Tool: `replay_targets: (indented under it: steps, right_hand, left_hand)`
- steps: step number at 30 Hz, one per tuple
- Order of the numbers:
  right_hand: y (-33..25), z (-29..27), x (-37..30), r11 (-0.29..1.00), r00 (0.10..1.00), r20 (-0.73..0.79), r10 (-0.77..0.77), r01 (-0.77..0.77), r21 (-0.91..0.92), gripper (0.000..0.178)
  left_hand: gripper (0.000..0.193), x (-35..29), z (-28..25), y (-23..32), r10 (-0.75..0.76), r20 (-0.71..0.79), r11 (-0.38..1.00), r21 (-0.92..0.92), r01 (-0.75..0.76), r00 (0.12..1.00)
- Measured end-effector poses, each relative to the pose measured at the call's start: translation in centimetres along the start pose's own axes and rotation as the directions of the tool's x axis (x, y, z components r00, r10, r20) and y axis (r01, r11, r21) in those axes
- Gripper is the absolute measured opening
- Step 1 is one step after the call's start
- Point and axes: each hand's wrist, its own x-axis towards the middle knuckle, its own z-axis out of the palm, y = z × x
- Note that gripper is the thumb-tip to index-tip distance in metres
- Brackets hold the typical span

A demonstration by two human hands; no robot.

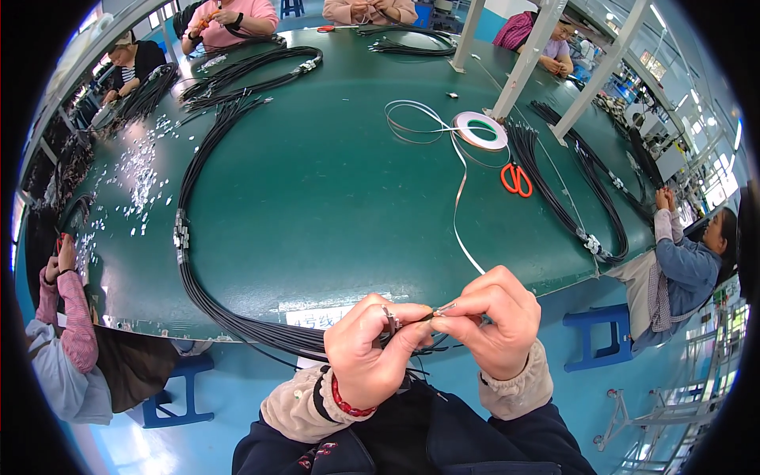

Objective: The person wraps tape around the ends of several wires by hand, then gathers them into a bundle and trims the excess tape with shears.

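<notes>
My left hand [366, 348] is closed around the end of a black cable bundle [237, 324] that sweeps off the green table's near edge. My right hand [495, 321] pinches a thin strip of pale tape [457, 214] right at the cable's tip, touching the left fingers. The tape runs up across the table to a white tape roll [480, 130]. Both hands are held in front of the table edge, above my lap.
Orange-handled scissors [516, 180] lie right of the tape. More black cable bundles [566, 190] lie at right and at the far side. Small white scraps [138, 178] litter the green table [317, 190] at left. Several people sit around it; blue stools [594, 332] stand below.
</notes>
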Motion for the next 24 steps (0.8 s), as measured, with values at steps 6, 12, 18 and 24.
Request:
replay_targets:
  steps: [6,12,18,24]
  right_hand:
    - [1.0,-0.2,0.5,0.996,0.997,0.04,-0.063,0.061,0.059,0.02]
    - [1.5,0.4,0.6,0.981,0.997,0.071,-0.037,0.023,0.193,0.018]
    - [0.6,0.3,0.4,0.976,0.997,0.071,0.016,-0.031,0.215,0.017]
    - [1.0,0.5,0.3,0.989,0.998,0.037,-0.043,0.037,0.144,0.018]
  left_hand:
    - [0.006,0.5,-0.6,0.3,-0.133,0.123,0.966,-0.205,0.156,0.983]
    - [0.006,0.9,-1.4,-0.1,-0.203,0.268,0.902,-0.323,0.286,0.942]
    - [0.009,1.1,-1.5,-0.6,-0.063,0.265,0.983,-0.149,0.106,0.962]
    - [0.014,0.7,-1.2,-0.8,0.077,0.114,0.994,0.069,-0.085,0.99]
